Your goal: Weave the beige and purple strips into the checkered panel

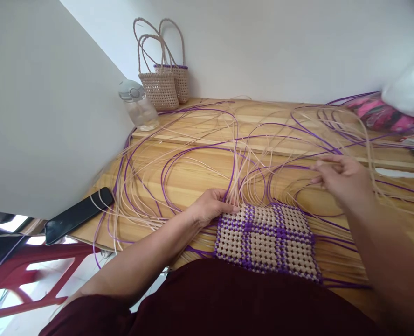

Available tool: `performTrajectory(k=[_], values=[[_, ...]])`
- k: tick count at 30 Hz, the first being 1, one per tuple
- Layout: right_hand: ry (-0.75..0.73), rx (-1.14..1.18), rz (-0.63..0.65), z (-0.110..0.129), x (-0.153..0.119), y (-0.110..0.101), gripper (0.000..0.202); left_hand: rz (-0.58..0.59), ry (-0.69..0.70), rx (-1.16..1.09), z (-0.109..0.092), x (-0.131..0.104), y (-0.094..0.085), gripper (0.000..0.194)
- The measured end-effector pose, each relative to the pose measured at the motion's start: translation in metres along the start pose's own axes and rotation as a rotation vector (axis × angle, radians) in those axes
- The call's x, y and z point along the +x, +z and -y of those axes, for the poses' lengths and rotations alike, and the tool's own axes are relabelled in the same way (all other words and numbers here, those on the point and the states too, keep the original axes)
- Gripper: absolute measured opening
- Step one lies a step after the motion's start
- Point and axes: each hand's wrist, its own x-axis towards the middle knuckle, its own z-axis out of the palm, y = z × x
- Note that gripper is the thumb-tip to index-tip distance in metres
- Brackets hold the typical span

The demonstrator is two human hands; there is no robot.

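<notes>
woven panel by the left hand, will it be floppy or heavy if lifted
The woven panel probably flexes yet holds its shape, given its tight weave. It looks light, with small gaps throughout. The long strands fanning from its edges would likely drag.

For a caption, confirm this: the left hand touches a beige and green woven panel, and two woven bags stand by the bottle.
Wrong colour: in the head view, the left hand touches a beige and purple woven panel. The rest stands.

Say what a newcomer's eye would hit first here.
Probably the purple-and-beige woven mat at the front, the left hand at its far left corner. Next, loose strands looping across the table beyond it. Then two baskets standing at the back left, by the wall.
</notes>
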Motion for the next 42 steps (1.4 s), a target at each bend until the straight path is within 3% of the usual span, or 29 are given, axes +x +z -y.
performTrajectory(k=[2, 5, 7, 12, 17, 21, 25, 30, 33, 35, 38, 42], values=[[-0.153, 0.025, 0.019, 0.03, -0.021, 0.014, 0.029, -0.005, 0.0, -0.017, 0.001, -0.001, 0.001, 0.025], [-0.69, 0.012, 0.283, 0.063, -0.037, 0.038, 0.024, -0.005, 0.038, -0.026, 0.0, -0.004, 0.003, 0.024], [-0.816, 0.008, 0.376, 0.071, -0.037, 0.054, 0.022, -0.018, 0.077, -0.036, -0.001, -0.006, 0.006, 0.024], [-0.63, 0.008, 0.405, 0.063, -0.026, 0.074, 0.013, -0.027, 0.082, -0.038, -0.004, -0.007, 0.009, 0.024], [-0.534, 0.086, 0.168, 0.061, -0.035, 0.074, 0.005, 0.017, -0.011, -0.124, 0.0, 0.001, 0.001, 0.026], [-0.749, 0.044, 0.072, 0.063, -0.034, 0.07, 0.024, 0.109, -0.001, -0.138, 0.003, 0.005, -0.007, 0.028], [-0.838, -0.02, 0.065, 0.067, -0.02, 0.058, 0.017, 0.143, 0.019, -0.041, 0.0, 0.002, -0.011, 0.031], [-0.856, -0.193, 0.224, 0.072, -0.013, 0.035, 0.023, 0.176, -0.047, 0.04, -0.006, -0.003, -0.012, 0.037], [-0.765, -0.344, 0.371, 0.079, -0.026, 0.022, 0.029, 0.218, -0.088, -0.015, -0.005, -0.005, -0.01, 0.033], [-0.644, -0.336, 0.494, 0.088, -0.038, 0.016, 0.034, 0.161, -0.069, -0.051, -0.004, -0.005, -0.007, 0.03], [-0.388, -0.169, 0.705, 0.102, -0.053, 0.013, 0.037, 0.084, -0.04, -0.069, -0.002, -0.007, -0.001, 0.031], [0.037, 0.209, 1.006, 0.114, -0.061, 0.024, 0.036, 0.08, -0.002, -0.106, -0.001, -0.009, 0.006, 0.035]])
